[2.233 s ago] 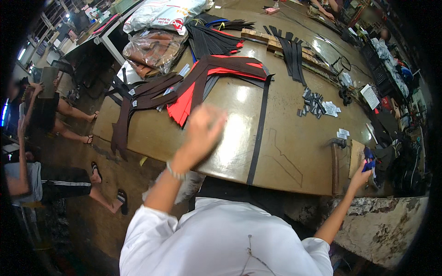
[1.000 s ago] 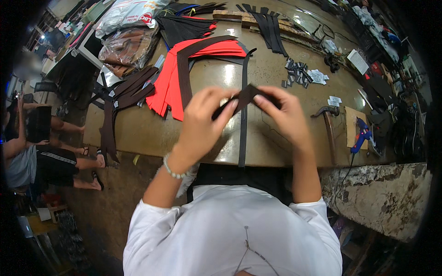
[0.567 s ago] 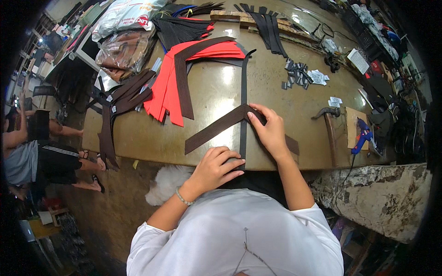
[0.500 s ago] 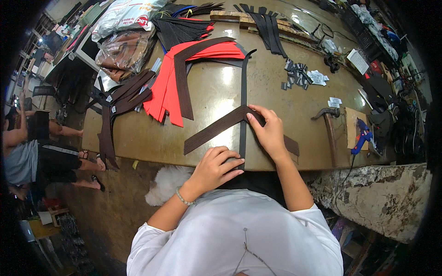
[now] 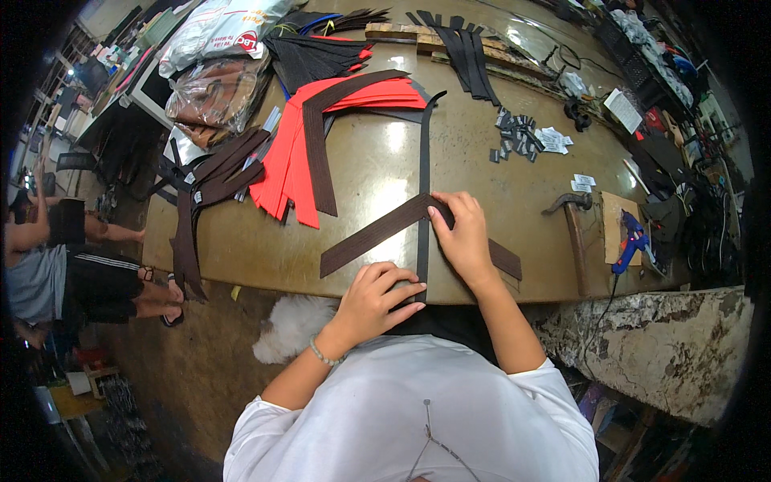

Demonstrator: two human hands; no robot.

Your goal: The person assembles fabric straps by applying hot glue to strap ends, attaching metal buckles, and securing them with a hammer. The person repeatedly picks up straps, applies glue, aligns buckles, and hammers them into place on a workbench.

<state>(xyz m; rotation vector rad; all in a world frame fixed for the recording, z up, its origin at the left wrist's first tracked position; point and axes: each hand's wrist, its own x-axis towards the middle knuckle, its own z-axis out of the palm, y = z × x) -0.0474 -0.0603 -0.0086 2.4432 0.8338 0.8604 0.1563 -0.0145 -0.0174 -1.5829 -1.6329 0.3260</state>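
Observation:
A dark brown ribbed strip (image 5: 373,237), bent into a wide V, lies on the table with its peak pointing away from me. A narrow black strap (image 5: 425,149) runs straight away from me and passes by the peak, its far end curling to the right. My right hand (image 5: 462,237) is closed over the V's right arm, with thumb and forefinger at the peak; part of that arm is hidden under it. At the table's near edge, my left hand (image 5: 377,297) has its fingertips closed on the strap's near end.
Left of centre lie red pieces (image 5: 281,165) with another brown V on top. Brown straps (image 5: 186,233) overhang the left edge. To the right are a hammer (image 5: 574,233), a blue glue gun (image 5: 632,243) and small grey tabs (image 5: 518,135). Another person (image 5: 48,265) is at far left.
Both hands keep their places on the strip and strap, and the view has shifted slightly. At far left, the other person's feet have moved.

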